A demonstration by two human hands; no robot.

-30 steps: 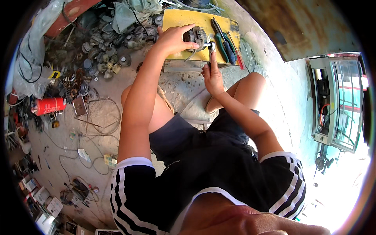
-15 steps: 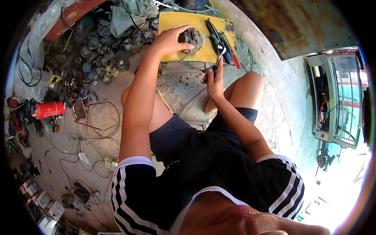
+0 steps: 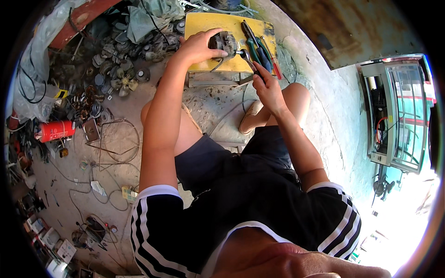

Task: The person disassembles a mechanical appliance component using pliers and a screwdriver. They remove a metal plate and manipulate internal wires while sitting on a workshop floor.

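Note:
A dirty grey-brown electric motor lies on its side on a small yellow-topped table. My left hand is wrapped round its left side, thumb and fingers spread over the body. In my right hand is a ratchet wrench with a dark handle. Its socket end meets the motor's right end, where the shaft would be; the exact contact is too small to make out. Just right of the motor lie green- and blue-handled pliers and a red screwdriver.
To the left, a heap of motor parts and fan blades covers the floor, with a red cylinder and loose cables. A rusty metal panel overhangs at upper right. Beyond it stands a glass-fronted cabinet.
My right hand has moved the ratchet wrench left, from beside the pliers up against the motor's right end. My left hand keeps its hold on the motor.

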